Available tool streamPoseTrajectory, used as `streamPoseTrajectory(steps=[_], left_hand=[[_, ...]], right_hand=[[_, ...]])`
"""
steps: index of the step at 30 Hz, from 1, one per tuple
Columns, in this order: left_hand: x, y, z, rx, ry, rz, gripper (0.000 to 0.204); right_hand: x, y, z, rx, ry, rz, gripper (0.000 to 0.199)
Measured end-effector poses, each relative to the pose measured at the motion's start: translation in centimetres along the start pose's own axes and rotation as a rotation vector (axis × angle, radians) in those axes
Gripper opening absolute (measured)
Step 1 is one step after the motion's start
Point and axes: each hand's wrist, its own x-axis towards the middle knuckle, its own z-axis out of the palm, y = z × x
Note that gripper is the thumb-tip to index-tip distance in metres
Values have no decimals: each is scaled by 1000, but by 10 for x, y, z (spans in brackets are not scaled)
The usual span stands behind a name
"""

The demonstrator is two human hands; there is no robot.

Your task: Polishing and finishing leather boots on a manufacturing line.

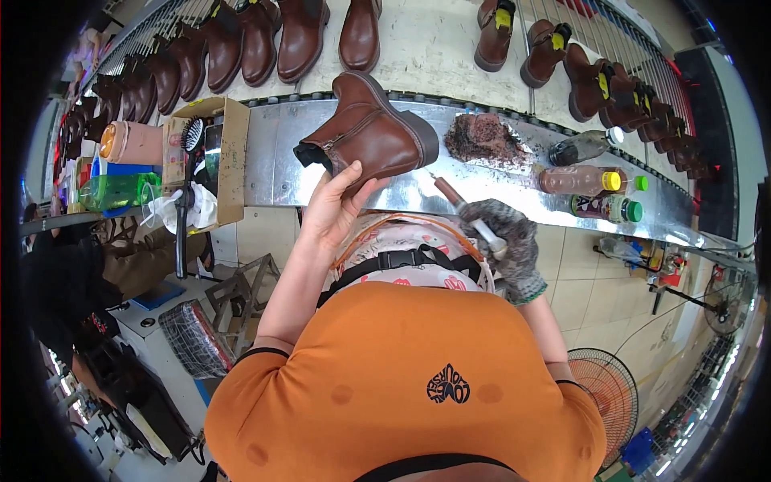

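Note:
A brown leather ankle boot [373,132] with a side zip and dark sole is tilted on its side above the metal work ledge. My left hand [341,201] is bare and grips it by the lower side, thumb on the leather near the zip. In a grey knitted glove, my right hand [506,245] is closed on a slim tool [448,191] with a brown shaft, a thin tip and a pale rear end. That tip points toward the boot's heel, a little apart from it. A crumbly brown-stained pad [484,140] lies on the ledge just beyond the tool.
Brown boots [225,48] line the conveyor [442,60] beyond the metal ledge [273,145]. On the right lie bottles [580,180] with coloured caps. At left stand a cardboard box [234,157] with a hairbrush [191,153] and a green bottle [120,191]. An orange fan [606,394] stands behind me.

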Motion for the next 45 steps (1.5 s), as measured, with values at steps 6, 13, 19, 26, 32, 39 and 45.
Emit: streamPoseTrajectory(steps=[6, 13, 19, 26, 32, 39, 45], left_hand=[[15, 22, 15, 296, -35, 41, 57], [156, 57, 90, 571, -192, 153, 44], [286, 40, 140, 1110, 91, 198, 57], [293, 19, 161, 1413, 209, 740, 90], [342, 45, 79, 1338, 894, 1101, 94], [347, 52, 43, 1669, 718, 614, 93], [302, 86, 56, 1752, 599, 466, 94]], right_hand=[[27, 43, -23, 62, 215, -60, 65], [68, 163, -50, 223, 328, 0, 25], [73, 149, -37, 731, 369, 96, 25], [68, 141, -33, -730, 480, -132, 32], [67, 118, -31, -745, 479, -140, 30], [70, 126, -38, -494, 381, 36, 15], [70, 150, -42, -600, 405, -84, 21]])
